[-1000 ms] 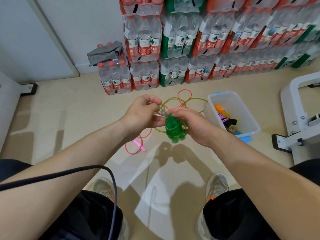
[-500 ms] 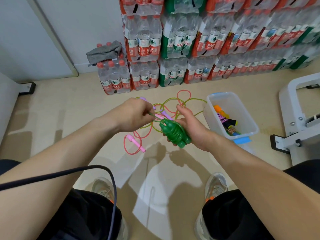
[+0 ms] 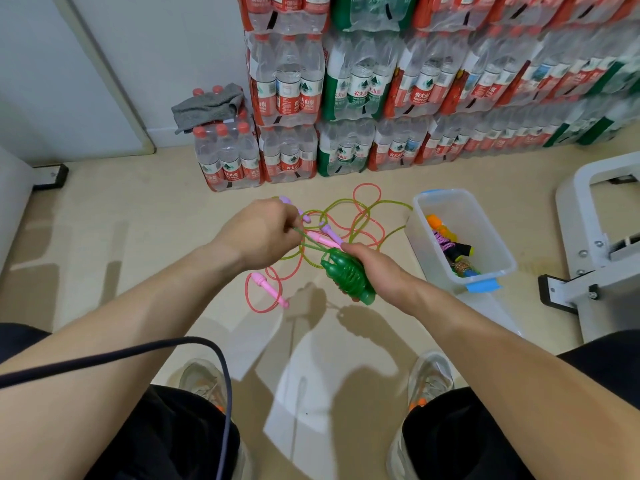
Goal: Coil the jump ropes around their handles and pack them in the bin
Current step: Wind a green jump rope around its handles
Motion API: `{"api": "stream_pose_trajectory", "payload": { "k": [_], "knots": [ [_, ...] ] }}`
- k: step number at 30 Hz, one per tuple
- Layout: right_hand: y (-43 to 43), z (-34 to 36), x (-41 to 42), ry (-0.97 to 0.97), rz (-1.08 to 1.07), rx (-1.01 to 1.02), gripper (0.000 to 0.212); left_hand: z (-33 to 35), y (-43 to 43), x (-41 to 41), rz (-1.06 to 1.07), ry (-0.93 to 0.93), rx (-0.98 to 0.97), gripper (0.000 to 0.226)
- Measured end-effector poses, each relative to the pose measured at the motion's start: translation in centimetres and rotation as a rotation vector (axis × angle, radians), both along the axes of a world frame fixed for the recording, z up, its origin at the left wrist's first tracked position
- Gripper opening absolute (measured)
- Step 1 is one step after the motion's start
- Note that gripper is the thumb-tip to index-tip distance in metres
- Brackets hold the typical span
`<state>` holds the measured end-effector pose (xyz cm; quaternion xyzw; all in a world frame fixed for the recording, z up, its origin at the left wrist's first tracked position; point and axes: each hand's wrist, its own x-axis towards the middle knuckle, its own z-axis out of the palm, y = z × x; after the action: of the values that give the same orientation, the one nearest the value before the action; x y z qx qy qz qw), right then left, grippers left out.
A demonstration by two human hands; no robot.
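Observation:
My right hand (image 3: pixel 379 271) grips the green jump rope handles (image 3: pixel 348 273), with green cord wound round them. My left hand (image 3: pixel 261 233) pinches the loose green rope (image 3: pixel 372 206) a short way to the left and pulls it taut. The remainder of that rope lies in loops on the floor, tangled with a pink jump rope (image 3: pixel 266 289) and its pink handles. Purple handles (image 3: pixel 327 230) lie behind my hands. The clear plastic bin (image 3: pixel 481 220) stands on the floor to the right, holding several coiled ropes.
Stacked packs of water bottles (image 3: pixel 346 98) line the wall behind, with a grey cloth (image 3: pixel 207 105) on one pack. A white metal frame (image 3: pixel 595 237) stands at the right. A dark cable (image 3: pixel 138 355) crosses my left arm. My shoes (image 3: pixel 429 379) are below.
My left hand has drawn the green rope out to the left, away from the handles. My right hand has turned and lowered the handles slightly to the right.

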<state>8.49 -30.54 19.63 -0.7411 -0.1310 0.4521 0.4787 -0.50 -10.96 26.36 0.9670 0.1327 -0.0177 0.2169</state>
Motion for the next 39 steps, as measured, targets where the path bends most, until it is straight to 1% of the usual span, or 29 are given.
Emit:
{"api": "stream_pose_trajectory", "payload": {
  "k": [1, 2, 4, 5, 7, 9, 11, 12, 14, 16, 17, 18, 20, 21, 23, 24, 25, 26, 27, 28, 31, 32, 34, 35, 39],
  "knots": [
    [-0.1, -0.3, 0.1, -0.022, -0.01, -0.016, 0.027, 0.1, -0.1, 0.0, 0.052, 0.031, -0.184, 0.015],
    [-0.2, -0.5, 0.2, -0.036, -0.023, -0.043, 0.029, 0.4, -0.4, 0.0, 0.121, 0.065, -0.399, 0.017],
    [-0.3, -0.8, 0.4, -0.062, -0.043, -0.097, 0.045, 0.9, -1.1, -0.2, 0.24, 0.11, -0.79, 0.026],
    [-0.2, -0.9, 0.5, -0.074, -0.041, -0.109, 0.05, 1.1, -1.4, -0.2, 0.272, 0.111, -0.911, 0.031],
    [-0.3, -1.0, 0.6, -0.082, -0.047, -0.107, 0.051, 1.0, -1.6, -0.2, 0.318, 0.104, -1.031, 0.034],
    [-0.5, -0.9, 0.3, -0.074, -0.018, -0.063, 0.045, 0.7, -1.5, 0.0, 0.359, 0.127, -1.094, 0.023],
    [-0.9, -0.4, 0.0, -0.052, 0.012, -0.035, 0.049, 0.5, -1.7, 0.1, 0.39, 0.192, -1.181, 0.018],
    [-1.0, -0.3, -0.1, -0.052, 0.024, -0.033, 0.054, 0.5, -2.1, 0.1, 0.385, 0.217, -1.19, 0.018],
    [-1.1, -0.2, -0.2, -0.089, 0.027, -0.041, 0.068, 0.4, -3.1, 0.5, 0.347, 0.204, -1.152, 0.02],
    [-1.4, -0.2, -0.1, -0.154, 0.022, -0.074, 0.082, 0.2, -4.0, 0.9, 0.34, 0.157, -1.127, 0.037],
    [-1.5, -0.2, -0.2, -0.18, 0.018, -0.09, 0.083, 0.0, -4.2, 1.0, 0.348, 0.139, -1.119, 0.041],
    [-1.8, -0.2, -0.2, -0.195, 0.015, -0.094, 0.081, -0.1, -4.4, 1.3, 0.361, 0.123, -1.122, 0.04],
    [-2.5, -0.1, -0.1, -0.186, -0.002, -0.088, 0.079, -0.4, -4.6, 1.8, 0.411, 0.097, -1.165, 0.02],
    [-2.8, -0.2, 0.0, -0.176, -0.018, -0.081, 0.078, -0.2, -5.0, 2.0, 0.419, 0.082, -1.183, 0.014],
    [-3.5, 0.0, 0.5, -0.174, -0.049, -0.061, 0.074, -0.2, -5.8, 2.6, 0.425, 0.049, -1.206, 0.017],
    [-3.9, 0.1, 0.7, -0.178, -0.059, -0.055, 0.072, -0.2, -6.2, 3.0, 0.432, 0.019, -1.213, 0.01],
    [-4.2, 0.3, 0.9, -0.181, -0.068, -0.055, 0.072, -0.3, -6.8, 3.3, 0.457, -0.017, -1.206, 0.014],
    [-4.5, 0.5, 1.2, -0.183, -0.079, -0.06, 0.073, -0.6, -7.2, 3.6, 0.48, -0.055, -1.184, 0.026],
    [-4.9, 0.6, 1.5, -0.185, -0.091, -0.072, 0.073, -0.8, -7.8, 3.9, 0.494, -0.091, -1.162, 0.033],
    [-5.2, 0.8, 1.7, -0.18, -0.106, -0.075, 0.07, -1.1, -8.3, 4.2, 0.491, -0.117, -1.131, 0.035],
    [-6.4, 1.2, 2.2, -0.114, -0.182, -0.003, 0.058, -1.6, -9.8, 5.3, 0.489, -0.159, -1.105, 0.034],
    [-6.9, 1.4, 2.3, -0.096, -0.216, 0.031, 0.05, -1.7, -10.1, 5.8, 0.496, -0.168, -1.097, 0.032],
    [-8.1, 2.0, 2.7, -0.08, -0.269, 0.093, 0.026, -1.6, -10.8, 6.8, 0.519, -0.188, -1.098, 0.028],
    [-8.8, 2.4, 2.9, -0.065, -0.298, 0.114, 0.018, -1.5, -11.2, 7.3, 0.536, -0.199, -1.104, 0.027],
    [-11.1, 3.3, 3.7, -0.017, -0.386, 0.162, 0.023, -1.9, -13.2, 9.8, 0.582, -0.211, -1.209, 0.032]
  ]
}}
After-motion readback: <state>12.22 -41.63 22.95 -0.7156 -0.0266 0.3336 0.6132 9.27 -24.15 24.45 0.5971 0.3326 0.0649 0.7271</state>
